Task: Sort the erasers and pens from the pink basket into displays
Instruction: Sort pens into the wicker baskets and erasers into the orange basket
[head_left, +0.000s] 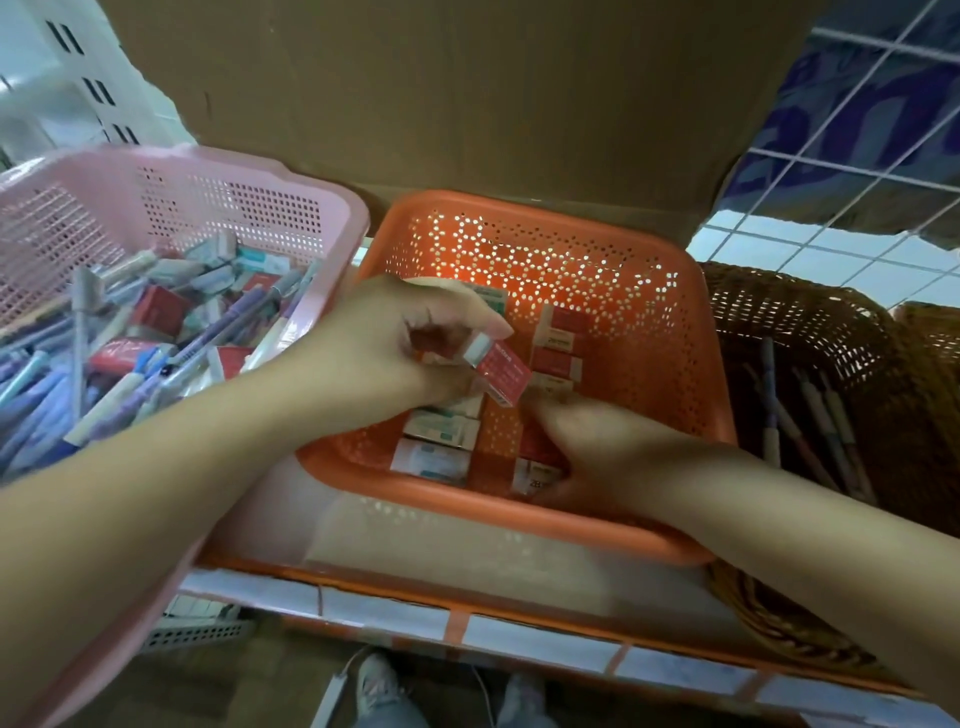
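The pink basket (171, 208) on the left is full of pens and boxed erasers. Over the orange basket (649, 322) in the middle, my left hand (410, 348) grips a red-sleeved eraser (501, 371), with more red packaging inside its curled fingers. My right hand (592, 457) lies low in the orange basket with fingers curled around red erasers (537, 470) near the front wall. Two rows of erasers lie on the basket floor: green-and-white ones (441, 431) on the left, red-and-white ones (558, 343) on the right. A brown woven basket (810, 332) on the right holds several pens (815, 426).
A large cardboard sheet (467, 93) stands behind the baskets. A wire grid (857, 130) with blue fabric is at the upper right. The baskets sit on a tiled ledge (519, 639) with orange strips. My shoes (379, 686) show on the floor below.
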